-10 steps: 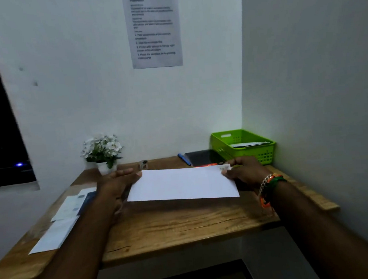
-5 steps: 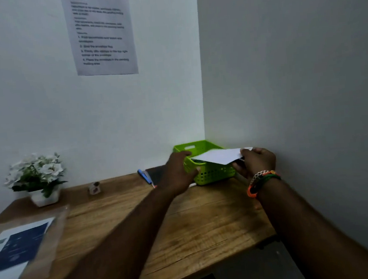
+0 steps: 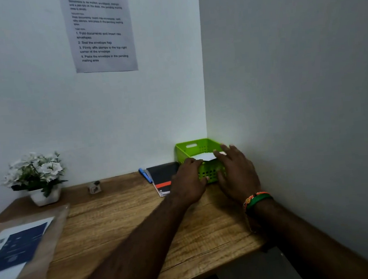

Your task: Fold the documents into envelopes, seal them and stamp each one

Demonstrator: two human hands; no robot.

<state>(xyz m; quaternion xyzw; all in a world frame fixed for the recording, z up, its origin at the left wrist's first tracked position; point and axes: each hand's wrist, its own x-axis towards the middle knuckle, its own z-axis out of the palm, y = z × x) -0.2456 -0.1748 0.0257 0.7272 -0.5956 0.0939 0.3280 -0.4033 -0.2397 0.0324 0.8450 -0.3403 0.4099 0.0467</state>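
A white envelope (image 3: 206,156) lies inside the green plastic basket (image 3: 190,147) in the far right corner of the wooden desk (image 3: 119,224). My left hand (image 3: 188,181) holds the basket's near left corner, fingers over the rim and thumb on the front wall. Over the basket's right side my right hand (image 3: 235,172) is spread flat with fingers apart, its fingertips at the envelope's right end; a beaded bracelet is on that wrist. Printed blue and white documents (image 3: 16,247) lie under a clear sleeve at the desk's left edge.
A black notebook with an orange band (image 3: 163,175) and a blue pen (image 3: 145,175) lie left of the basket. A small stamp-like object (image 3: 94,188) and a white flower pot (image 3: 36,176) stand by the back wall. An instruction sheet (image 3: 100,30) hangs above. Walls close off back and right.
The envelope went from the middle of the desk to the basket and now lies inside it. My right hand let go and spread open. My view turned right toward the corner.
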